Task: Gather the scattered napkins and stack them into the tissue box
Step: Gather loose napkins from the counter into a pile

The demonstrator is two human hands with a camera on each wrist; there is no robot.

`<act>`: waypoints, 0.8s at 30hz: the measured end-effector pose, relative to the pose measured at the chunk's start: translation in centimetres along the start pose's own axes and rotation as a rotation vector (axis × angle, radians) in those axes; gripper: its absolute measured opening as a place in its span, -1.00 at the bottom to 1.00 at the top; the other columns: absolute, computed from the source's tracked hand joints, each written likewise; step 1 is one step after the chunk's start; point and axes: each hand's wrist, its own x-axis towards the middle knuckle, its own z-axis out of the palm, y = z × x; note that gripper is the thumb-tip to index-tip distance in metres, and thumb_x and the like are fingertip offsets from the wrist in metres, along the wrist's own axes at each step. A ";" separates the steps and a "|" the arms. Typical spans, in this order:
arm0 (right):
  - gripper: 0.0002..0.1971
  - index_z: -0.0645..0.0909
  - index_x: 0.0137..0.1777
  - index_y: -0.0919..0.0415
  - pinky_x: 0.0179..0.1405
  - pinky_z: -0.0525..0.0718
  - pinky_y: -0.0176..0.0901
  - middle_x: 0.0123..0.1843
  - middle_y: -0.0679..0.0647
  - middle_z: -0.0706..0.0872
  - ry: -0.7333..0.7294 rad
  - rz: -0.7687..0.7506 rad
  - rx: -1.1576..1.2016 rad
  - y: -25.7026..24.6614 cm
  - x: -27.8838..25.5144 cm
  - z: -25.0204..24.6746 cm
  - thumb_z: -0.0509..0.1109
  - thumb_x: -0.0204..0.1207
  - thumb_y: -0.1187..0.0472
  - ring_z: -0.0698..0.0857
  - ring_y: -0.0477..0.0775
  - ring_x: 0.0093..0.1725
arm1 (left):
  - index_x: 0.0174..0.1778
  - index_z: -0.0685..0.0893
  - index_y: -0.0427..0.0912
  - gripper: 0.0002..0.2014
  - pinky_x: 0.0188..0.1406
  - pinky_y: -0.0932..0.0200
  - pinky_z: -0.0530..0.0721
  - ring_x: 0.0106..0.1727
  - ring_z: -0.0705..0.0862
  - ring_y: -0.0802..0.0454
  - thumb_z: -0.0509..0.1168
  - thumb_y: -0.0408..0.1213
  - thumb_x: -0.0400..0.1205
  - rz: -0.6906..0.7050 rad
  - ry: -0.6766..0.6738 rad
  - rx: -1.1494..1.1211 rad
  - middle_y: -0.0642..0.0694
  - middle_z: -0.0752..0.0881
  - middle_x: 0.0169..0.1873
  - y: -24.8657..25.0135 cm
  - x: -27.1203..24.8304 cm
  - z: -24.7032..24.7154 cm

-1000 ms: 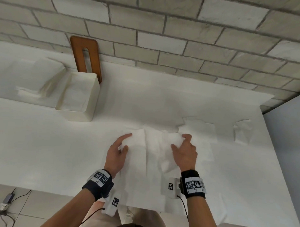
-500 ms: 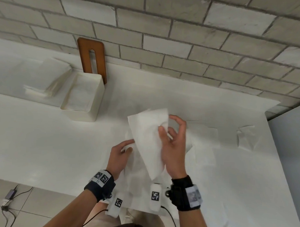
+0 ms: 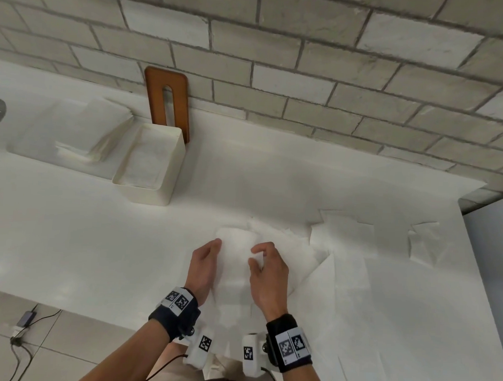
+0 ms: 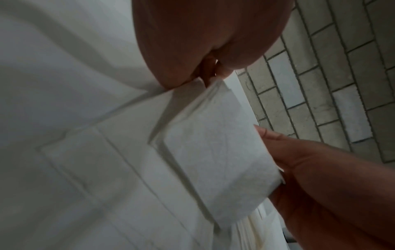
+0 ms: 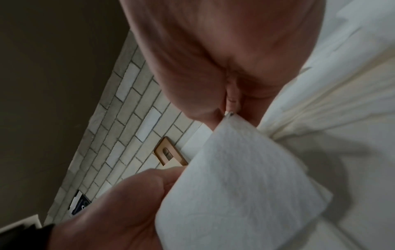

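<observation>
A folded white napkin is held between both hands just above a heap of loose napkins on the white counter. My left hand grips its left edge and my right hand pinches its right edge. In the left wrist view my left hand pinches a corner of the napkin. In the right wrist view my right hand pinches the opposite corner of the napkin. The cream tissue box stands open at the back left, with napkins inside.
A brown wooden lid leans on the brick wall behind the box. A napkin stack lies left of the box. More flat napkins lie to the right and far right. The counter's front edge runs just below my wrists.
My right hand lifted one napkin off the heap and brought it back down; now both hands hold it folded, low over the heap. The left hand left the heap to grip it.
</observation>
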 end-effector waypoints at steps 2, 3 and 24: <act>-0.76 0.55 0.19 -0.11 0.00 0.53 -0.56 0.16 -0.20 0.71 -0.020 -0.003 -0.003 0.2 -0.1 -0.5 0.48 0.73 0.25 0.65 -0.18 0.14 | -0.12 0.59 -0.44 -0.43 -0.09 -0.06 0.55 -0.19 0.53 -0.05 0.27 0.15 0.70 0.039 0.014 0.046 -0.17 0.63 -0.24 0.2 0.0 0.1; -0.79 0.55 0.20 -0.10 0.01 0.52 -0.54 0.18 -0.20 0.71 -0.032 0.000 -0.011 0.1 -0.2 -0.6 0.49 0.73 0.19 0.64 -0.18 0.14 | -0.11 0.61 -0.43 -0.44 -0.10 -0.06 0.56 -0.20 0.53 -0.06 0.28 0.14 0.70 0.057 0.004 0.079 -0.17 0.63 -0.24 0.2 -0.1 0.1; -0.44 0.62 0.46 -0.27 -0.26 0.73 -0.03 0.42 -0.20 0.75 -0.123 -0.101 0.480 -5.6 -0.4 -4.3 0.59 0.63 0.32 0.78 0.02 -0.28 | 0.18 0.60 -0.20 -0.88 -0.27 0.05 0.68 -0.20 0.73 -0.06 0.26 -0.50 0.84 0.305 -0.016 -0.018 -0.15 0.86 -0.04 6.2 -2.8 -1.0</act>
